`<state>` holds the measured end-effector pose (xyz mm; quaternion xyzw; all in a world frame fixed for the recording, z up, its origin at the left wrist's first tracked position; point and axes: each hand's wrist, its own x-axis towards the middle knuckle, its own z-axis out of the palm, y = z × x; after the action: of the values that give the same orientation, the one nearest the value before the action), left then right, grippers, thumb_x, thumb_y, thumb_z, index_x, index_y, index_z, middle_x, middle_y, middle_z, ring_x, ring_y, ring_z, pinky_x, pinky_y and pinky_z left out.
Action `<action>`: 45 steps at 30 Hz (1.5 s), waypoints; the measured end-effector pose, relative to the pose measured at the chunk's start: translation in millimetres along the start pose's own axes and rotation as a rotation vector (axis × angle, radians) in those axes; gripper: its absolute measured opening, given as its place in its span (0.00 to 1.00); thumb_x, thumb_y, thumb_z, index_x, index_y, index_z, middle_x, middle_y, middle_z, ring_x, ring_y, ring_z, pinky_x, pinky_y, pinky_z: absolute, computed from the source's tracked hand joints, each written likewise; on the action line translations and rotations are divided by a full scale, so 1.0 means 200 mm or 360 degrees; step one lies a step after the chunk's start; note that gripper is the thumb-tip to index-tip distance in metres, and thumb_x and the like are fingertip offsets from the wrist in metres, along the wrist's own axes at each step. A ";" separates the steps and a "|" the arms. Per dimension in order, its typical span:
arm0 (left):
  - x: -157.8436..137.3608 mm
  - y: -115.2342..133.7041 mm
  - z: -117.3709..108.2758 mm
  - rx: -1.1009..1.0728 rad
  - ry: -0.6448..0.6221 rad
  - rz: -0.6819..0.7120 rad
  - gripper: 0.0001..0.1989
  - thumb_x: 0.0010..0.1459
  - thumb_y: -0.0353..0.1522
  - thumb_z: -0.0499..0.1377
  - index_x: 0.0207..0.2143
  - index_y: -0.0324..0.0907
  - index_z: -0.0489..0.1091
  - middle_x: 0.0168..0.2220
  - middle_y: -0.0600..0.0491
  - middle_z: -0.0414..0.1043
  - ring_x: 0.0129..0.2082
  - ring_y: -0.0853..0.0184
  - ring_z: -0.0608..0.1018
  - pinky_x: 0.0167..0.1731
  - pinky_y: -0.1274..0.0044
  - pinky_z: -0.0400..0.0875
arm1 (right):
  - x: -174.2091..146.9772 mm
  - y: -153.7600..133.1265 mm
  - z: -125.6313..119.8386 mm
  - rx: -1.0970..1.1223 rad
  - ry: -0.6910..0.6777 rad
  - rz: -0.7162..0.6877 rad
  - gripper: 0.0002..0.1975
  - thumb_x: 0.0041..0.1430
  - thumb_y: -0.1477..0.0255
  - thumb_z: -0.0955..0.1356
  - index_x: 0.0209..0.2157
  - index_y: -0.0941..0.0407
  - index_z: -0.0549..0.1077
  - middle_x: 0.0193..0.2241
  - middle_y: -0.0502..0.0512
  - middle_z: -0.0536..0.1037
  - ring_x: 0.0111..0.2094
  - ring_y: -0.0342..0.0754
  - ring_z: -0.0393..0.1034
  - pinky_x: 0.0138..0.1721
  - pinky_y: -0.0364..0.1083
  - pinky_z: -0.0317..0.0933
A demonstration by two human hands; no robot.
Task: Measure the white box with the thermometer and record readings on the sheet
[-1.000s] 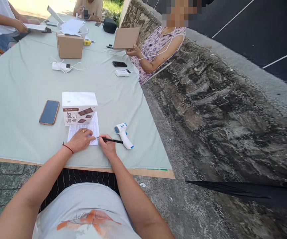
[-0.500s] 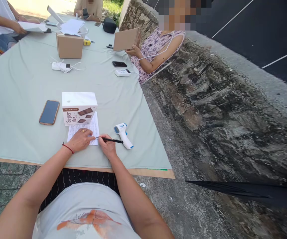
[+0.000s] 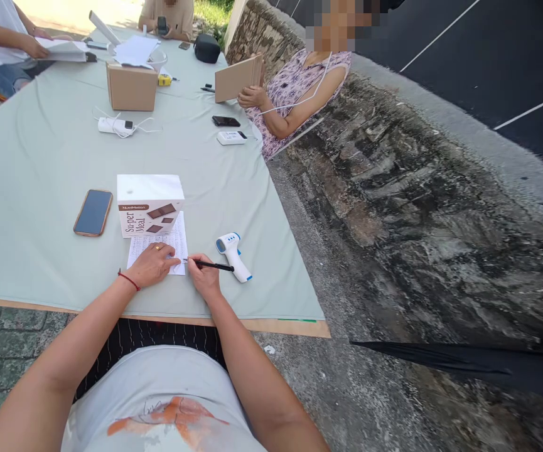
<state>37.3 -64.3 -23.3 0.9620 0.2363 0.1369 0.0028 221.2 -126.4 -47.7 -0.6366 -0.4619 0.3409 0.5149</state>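
Note:
My left hand (image 3: 154,263) lies on a sheet of printed paper (image 3: 180,235), fingers stretched out and no object in its grasp. Between the fingers of my right hand (image 3: 204,276) is a black pen (image 3: 212,265), its tip at the paper's right edge near my left fingertips. A white "Su-per Meal" box (image 3: 150,194) stands on the far part of the sheet and hides some of it. Just right of the pen lies a white and blue infrared thermometer (image 3: 233,256). To the left of the box rests a phone (image 3: 93,213) with a dark screen.
A pale cloth covers the table (image 3: 54,251). Farther back are a white device with a cable (image 3: 115,125), a cardboard box (image 3: 132,88) with papers on it, a black phone (image 3: 226,121) and a black case (image 3: 207,48). A person at the right holds a brown box (image 3: 238,80).
The person at the right has turned the brown box and shifted their hand on it. The person at the upper left has moved their papers slightly. My hands stay nearly still.

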 end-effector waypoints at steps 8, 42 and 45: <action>0.00 0.00 0.00 -0.0003 -0.0032 -0.0010 0.17 0.64 0.24 0.50 0.47 0.45 0.74 0.45 0.46 0.70 0.46 0.60 0.72 0.47 0.67 0.68 | 0.00 0.00 0.00 -0.0019 -0.0018 -0.0020 0.11 0.50 0.61 0.66 0.26 0.53 0.72 0.22 0.49 0.73 0.25 0.46 0.64 0.29 0.46 0.62; 0.00 0.00 0.01 0.0005 0.0024 0.0003 0.16 0.64 0.24 0.51 0.47 0.44 0.75 0.45 0.46 0.71 0.45 0.59 0.72 0.47 0.67 0.67 | -0.01 0.03 0.00 -0.0073 0.0103 -0.0060 0.11 0.53 0.61 0.64 0.27 0.54 0.72 0.23 0.49 0.74 0.26 0.46 0.65 0.32 0.46 0.63; 0.00 0.00 0.01 -0.0003 0.0040 0.0002 0.16 0.63 0.24 0.51 0.47 0.44 0.75 0.44 0.46 0.71 0.45 0.59 0.72 0.46 0.67 0.67 | 0.00 0.06 -0.02 -0.0146 0.0204 -0.0231 0.12 0.58 0.62 0.64 0.34 0.55 0.74 0.30 0.53 0.76 0.32 0.48 0.69 0.37 0.48 0.66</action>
<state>37.2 -64.7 -25.8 0.9604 0.2354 0.1490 0.0006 228.6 -128.4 -58.8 -0.6447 -0.4881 0.2399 0.5372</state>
